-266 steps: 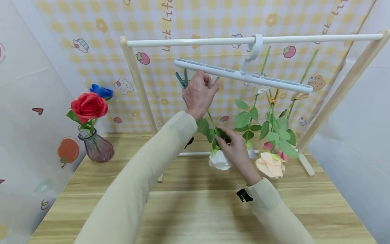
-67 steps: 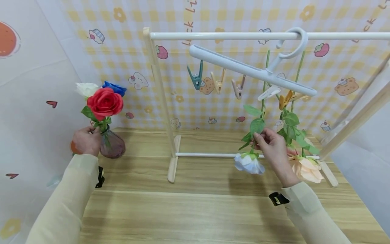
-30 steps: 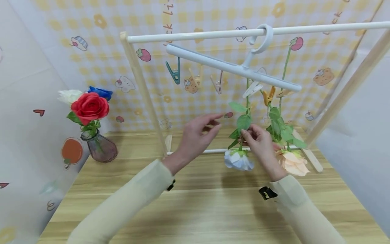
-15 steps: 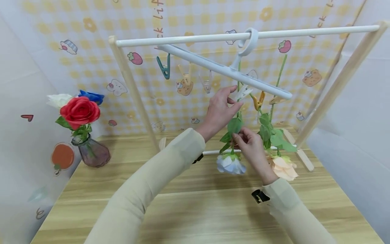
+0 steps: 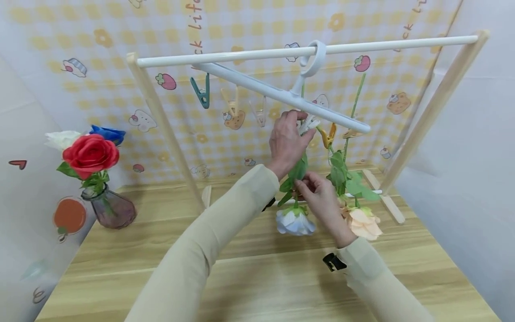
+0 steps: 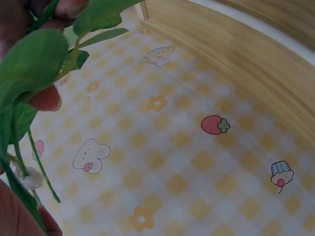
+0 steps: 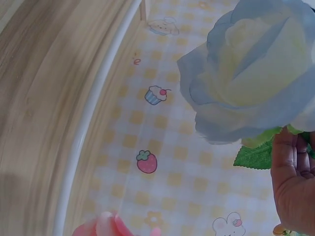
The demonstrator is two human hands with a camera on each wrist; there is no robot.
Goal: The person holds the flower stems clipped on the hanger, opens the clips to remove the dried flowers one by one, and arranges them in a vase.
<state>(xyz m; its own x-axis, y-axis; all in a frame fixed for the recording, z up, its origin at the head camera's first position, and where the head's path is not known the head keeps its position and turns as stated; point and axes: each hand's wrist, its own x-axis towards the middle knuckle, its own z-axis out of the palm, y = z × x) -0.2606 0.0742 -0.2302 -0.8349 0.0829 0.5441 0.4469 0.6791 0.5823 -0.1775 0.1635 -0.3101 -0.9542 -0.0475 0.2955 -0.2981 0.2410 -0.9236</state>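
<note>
The left hand (image 5: 286,141), previously beside the glass vase (image 5: 116,210) at frame left, now pinches the white clip (image 5: 307,124) above centre, while the white rose (image 5: 62,139), first hanging head-down near centre, now stands in that vase.

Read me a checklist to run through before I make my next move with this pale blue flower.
1. Right hand holding the pale blue flower above its bloom: ok.
2. Left hand at the white clip: ok, thumb and fingers are on it.
3. White clip open enough to free the flower: cannot tell, fingers partly hide it.
4. Hanger hooked over the rail: ok.
5. Hanger level: not ok, it slopes down to the right.
6. Vase standing on the table: ok, holding red, blue and white flowers.
</note>
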